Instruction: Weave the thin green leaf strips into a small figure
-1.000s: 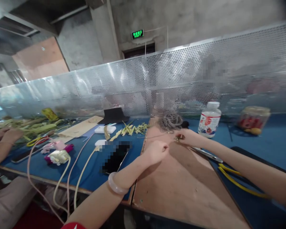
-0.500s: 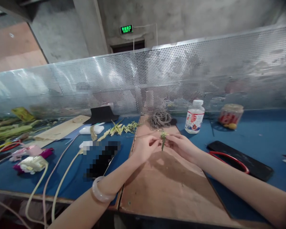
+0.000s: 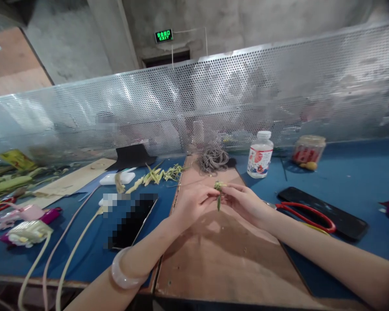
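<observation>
Over the bare wooden strip [image 3: 210, 259] of the table, my two hands meet around a small green plant sprig [image 3: 218, 196]. Its pale, bushy top sticks up between the fingertips and a green leaf hangs below. My left hand [image 3: 196, 203], with a pale bangle [image 3: 125, 270] on the wrist, pinches it from the left. From the other side, the thumb and fingers of my right hand [image 3: 244, 198] close on it too. Whether a thread or wire runs between the fingers is too small to tell. Behind the hands lies a tangle of grey cord [image 3: 213, 159].
Right of the hands stand a white-capped bottle [image 3: 260, 155] and a jar [image 3: 309, 152]. Red-handled scissors [image 3: 311, 214] lie against a black phone [image 3: 340, 216] beside my right forearm. At left are another phone [image 3: 134, 222], cables [image 3: 78, 242], plant pieces [image 3: 154, 175] and cardboard [image 3: 73, 179].
The view has shifted slightly, so most things sit farther left. The sprig has turned a little and its leaf shows more plainly. Both hands keep their hold, with the left fingers straighter.
</observation>
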Motion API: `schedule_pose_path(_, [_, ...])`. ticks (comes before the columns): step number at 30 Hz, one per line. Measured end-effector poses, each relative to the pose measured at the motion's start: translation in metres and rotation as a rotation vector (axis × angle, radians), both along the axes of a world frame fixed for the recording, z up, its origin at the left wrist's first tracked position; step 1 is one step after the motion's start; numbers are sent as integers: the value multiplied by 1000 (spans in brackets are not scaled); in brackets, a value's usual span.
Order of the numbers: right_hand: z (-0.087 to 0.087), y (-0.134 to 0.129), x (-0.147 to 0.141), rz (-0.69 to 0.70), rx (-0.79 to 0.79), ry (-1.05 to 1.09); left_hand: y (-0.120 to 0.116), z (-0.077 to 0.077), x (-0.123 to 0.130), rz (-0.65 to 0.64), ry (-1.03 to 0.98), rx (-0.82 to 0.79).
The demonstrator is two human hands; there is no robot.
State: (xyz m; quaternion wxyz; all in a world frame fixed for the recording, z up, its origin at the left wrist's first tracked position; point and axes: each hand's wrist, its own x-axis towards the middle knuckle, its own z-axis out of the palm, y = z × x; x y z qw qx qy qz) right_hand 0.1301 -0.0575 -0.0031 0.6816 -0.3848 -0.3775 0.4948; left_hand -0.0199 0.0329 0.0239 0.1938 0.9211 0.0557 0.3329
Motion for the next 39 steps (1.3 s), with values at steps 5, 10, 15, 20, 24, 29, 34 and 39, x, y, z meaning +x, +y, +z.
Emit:
schedule_pose_path(5, [-2, -3, -2, 10, 2, -36, 7, -2, 0, -140, 5, 110])
schedule_pose_path(10, [-1, -5, -5, 2, -15, -68, 10, -4, -1, -192, 13, 174])
schedule_pose_path(15, [0, -5, -9, -17, -12, -153, 4, -2, 1, -133, 12, 70])
schedule_pose_path(20, [-1, -10, -11, -264, -15, -497, 1, -1, 3, 25, 39, -203])
schedule_pose_path(24, [-5, -14, -6, -522, 92, -1060, 8, -11, 8, 70, 81, -408])
schedule_pose_path(29, [-12, -11, -1, -570, 148, -1415, 18, -22, 10, 65, 143, -514])
schedule_pose_path(34, [-21, -9, -1, -442, 52, -1342, 19, -24, 10, 52, 201, -564])
schedule_pose_path(39, [-27, -3, 1, -303, -4, -1153, 19, -26, 9, 21, 254, -603])
